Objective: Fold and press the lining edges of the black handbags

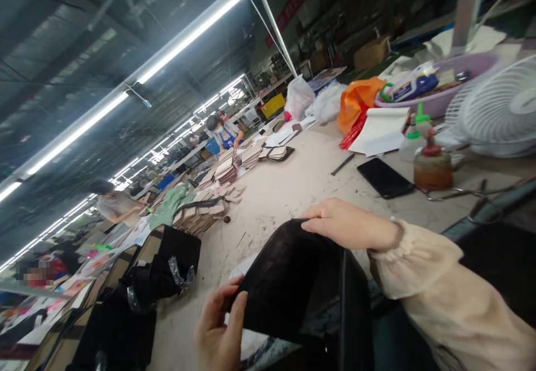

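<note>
A black bag-like piece [285, 276] is held up at the table's near edge, its dark inside facing me. My left hand [221, 323] pinches its left edge between thumb and fingers. At the top edge, my right hand [335, 223] grips the rim, thumb and fingers closed on it; a cream gathered sleeve covers that arm. A black phone [385, 177] lies beyond my right hand, beside a jar of amber liquid [432, 167]. More black pieces [167, 267] are stacked to the left.
A white fan [498, 105], a purple basin [473, 66], a notepad [382, 131] and an orange bag [360, 103] stand at the right. Stacks of brown pieces [226, 170] line the table's [276, 186] far left. People work beyond.
</note>
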A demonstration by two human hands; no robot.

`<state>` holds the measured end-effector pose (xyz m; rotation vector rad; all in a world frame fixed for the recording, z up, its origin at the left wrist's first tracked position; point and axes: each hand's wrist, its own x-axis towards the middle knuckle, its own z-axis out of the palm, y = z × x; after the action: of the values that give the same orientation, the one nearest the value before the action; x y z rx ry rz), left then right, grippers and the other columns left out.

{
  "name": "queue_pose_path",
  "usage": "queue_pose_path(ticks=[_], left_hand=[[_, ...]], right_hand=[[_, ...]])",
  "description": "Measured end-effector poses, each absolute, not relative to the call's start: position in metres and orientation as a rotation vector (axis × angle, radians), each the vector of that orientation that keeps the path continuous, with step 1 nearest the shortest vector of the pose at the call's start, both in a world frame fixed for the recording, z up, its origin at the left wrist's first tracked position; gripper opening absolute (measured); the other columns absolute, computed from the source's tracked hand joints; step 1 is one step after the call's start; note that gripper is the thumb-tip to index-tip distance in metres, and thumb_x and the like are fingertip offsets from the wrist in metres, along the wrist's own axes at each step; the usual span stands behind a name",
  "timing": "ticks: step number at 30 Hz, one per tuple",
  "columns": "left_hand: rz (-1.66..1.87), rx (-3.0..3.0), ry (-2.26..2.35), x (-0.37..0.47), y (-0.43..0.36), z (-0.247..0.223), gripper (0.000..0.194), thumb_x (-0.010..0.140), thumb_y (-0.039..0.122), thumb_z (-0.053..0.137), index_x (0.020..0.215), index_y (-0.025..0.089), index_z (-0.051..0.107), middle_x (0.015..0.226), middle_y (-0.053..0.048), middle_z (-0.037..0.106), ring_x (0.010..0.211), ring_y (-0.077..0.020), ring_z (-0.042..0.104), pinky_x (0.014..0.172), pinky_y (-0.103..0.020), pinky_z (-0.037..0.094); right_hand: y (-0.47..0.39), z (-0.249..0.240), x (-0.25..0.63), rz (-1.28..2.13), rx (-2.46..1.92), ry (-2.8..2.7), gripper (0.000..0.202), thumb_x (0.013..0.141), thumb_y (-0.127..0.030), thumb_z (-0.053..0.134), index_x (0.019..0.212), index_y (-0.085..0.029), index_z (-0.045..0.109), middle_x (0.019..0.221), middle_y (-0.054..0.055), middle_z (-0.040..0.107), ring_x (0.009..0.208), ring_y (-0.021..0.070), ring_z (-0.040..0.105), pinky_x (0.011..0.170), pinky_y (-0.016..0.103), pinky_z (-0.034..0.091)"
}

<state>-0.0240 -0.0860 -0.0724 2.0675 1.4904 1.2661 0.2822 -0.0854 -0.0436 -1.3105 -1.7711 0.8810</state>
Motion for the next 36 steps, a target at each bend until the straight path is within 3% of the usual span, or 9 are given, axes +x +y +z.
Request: queue_pose_path(ticks=[6, 11, 24, 28, 31, 33, 36], left_hand=[[0.766, 2.713, 1.092, 0.018, -0.057, -0.024, 0.034, 0.082, 0.026, 0.061, 0.115, 0.022, 0.064, 0.116, -0.009, 0.065, 0.106, -0.0229, 0.062, 0.094, -0.034, 0.051], [0.35, 3.08, 0.774, 0.056, -0.034, -0.009, 0.041, 0.089, 0.023, 0.049, 0.129, 0.024, 0.053, 0.133, -0.008, 0.054, 0.114, -0.0219, 0.058, 0.099, -0.035, 0.049], [0.198, 3.353, 0.65, 0.051, -0.025, -0.024, 0.039, 0.089, 0.013, 0.043, 0.125, 0.018, 0.056, 0.128, -0.011, 0.057, 0.1, -0.0217, 0.065, 0.088, -0.034, 0.056], [0.393, 3.134, 0.685, 0.055, -0.026, -0.024, 0.028, 0.088, 0.017, 0.048, 0.111, 0.019, 0.064, 0.116, -0.009, 0.065, 0.098, -0.0182, 0.065, 0.089, -0.029, 0.053], [0.565, 2.772, 0.926, 0.065, -0.024, -0.022, 0.016, 0.085, 0.025, 0.056, 0.095, 0.018, 0.067, 0.088, -0.004, 0.072, 0.079, -0.0154, 0.067, 0.075, -0.024, 0.054], [0.546, 2.483, 1.079, 0.073, -0.021, -0.019, 0.016, 0.081, 0.028, 0.06, 0.091, 0.018, 0.067, 0.078, -0.002, 0.071, 0.07, -0.0142, 0.065, 0.066, -0.022, 0.052], [0.373, 2.259, 1.103, 0.085, -0.016, -0.015, 0.017, 0.08, 0.028, 0.06, 0.088, 0.017, 0.07, 0.08, -0.001, 0.071, 0.072, -0.0136, 0.062, 0.063, -0.02, 0.047]], right_hand=[[-0.085, -0.044, 0.282, 0.869, -1.302, -1.768, 0.032, 0.081, -0.033, 0.045, 0.076, -0.017, 0.072, 0.07, 0.001, 0.069, 0.064, 0.0155, 0.057, 0.064, 0.025, 0.041], [-0.084, -0.045, 0.282, 0.848, -1.277, -1.775, 0.03, 0.081, -0.034, 0.047, 0.077, -0.019, 0.073, 0.071, 0.002, 0.07, 0.065, 0.0172, 0.058, 0.066, 0.026, 0.042], [-0.082, -0.046, 0.282, 0.84, -1.288, -1.786, 0.03, 0.082, -0.032, 0.046, 0.083, -0.02, 0.074, 0.074, 0.002, 0.072, 0.065, 0.0172, 0.059, 0.067, 0.026, 0.042], [-0.082, -0.046, 0.282, 0.831, -1.291, -1.787, 0.03, 0.083, -0.031, 0.046, 0.083, -0.02, 0.074, 0.075, 0.002, 0.072, 0.065, 0.0169, 0.059, 0.068, 0.026, 0.042], [-0.083, -0.045, 0.282, 0.829, -1.306, -1.786, 0.031, 0.083, -0.032, 0.046, 0.081, -0.019, 0.073, 0.076, 0.002, 0.071, 0.066, 0.0166, 0.059, 0.068, 0.026, 0.042], [-0.083, -0.045, 0.282, 0.823, -1.324, -1.79, 0.031, 0.083, -0.032, 0.046, 0.08, -0.018, 0.073, 0.076, 0.003, 0.071, 0.066, 0.0163, 0.059, 0.069, 0.026, 0.041], [-0.082, -0.045, 0.282, 0.812, -1.348, -1.792, 0.032, 0.084, -0.032, 0.045, 0.084, -0.018, 0.073, 0.078, 0.004, 0.071, 0.068, 0.0162, 0.059, 0.07, 0.025, 0.041]])
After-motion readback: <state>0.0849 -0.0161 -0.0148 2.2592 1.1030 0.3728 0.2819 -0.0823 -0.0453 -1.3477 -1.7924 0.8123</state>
